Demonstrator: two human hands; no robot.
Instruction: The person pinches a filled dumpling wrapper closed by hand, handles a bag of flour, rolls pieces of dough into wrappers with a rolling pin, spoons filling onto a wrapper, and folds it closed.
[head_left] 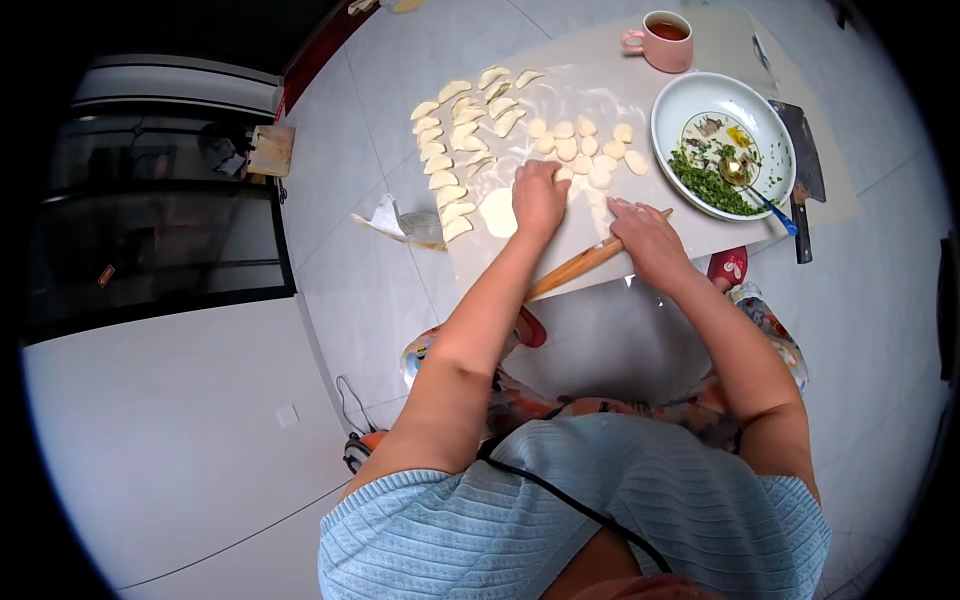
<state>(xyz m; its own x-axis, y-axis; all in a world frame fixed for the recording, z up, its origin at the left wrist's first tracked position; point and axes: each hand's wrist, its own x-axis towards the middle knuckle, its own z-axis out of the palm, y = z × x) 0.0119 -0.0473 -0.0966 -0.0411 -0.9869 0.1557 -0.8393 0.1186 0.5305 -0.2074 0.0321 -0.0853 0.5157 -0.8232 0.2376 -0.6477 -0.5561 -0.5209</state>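
Note:
My right hand (648, 240) rests over the upper part of a wooden rolling pin (580, 268), which lies slanted at the table's near edge. Left of it, my left hand (540, 203) is at the dough pieces, its fingers bent down; what they hold, if anything, is hidden. Just beside that hand lies a flat round dough wrapper (498, 213). Several small dough rounds (566, 149) sit beyond my hands. Folded dumplings (441, 180) stand in rows at the left of the table.
A white bowl (663, 128) with chopped greens and a spoon stands at the right. Beside it lies a cleaver (801, 160). A pink cup (668, 50) of reddish liquid stands at the far edge of the table (720, 240). A dark glass-fronted cabinet (160, 210) is at the left.

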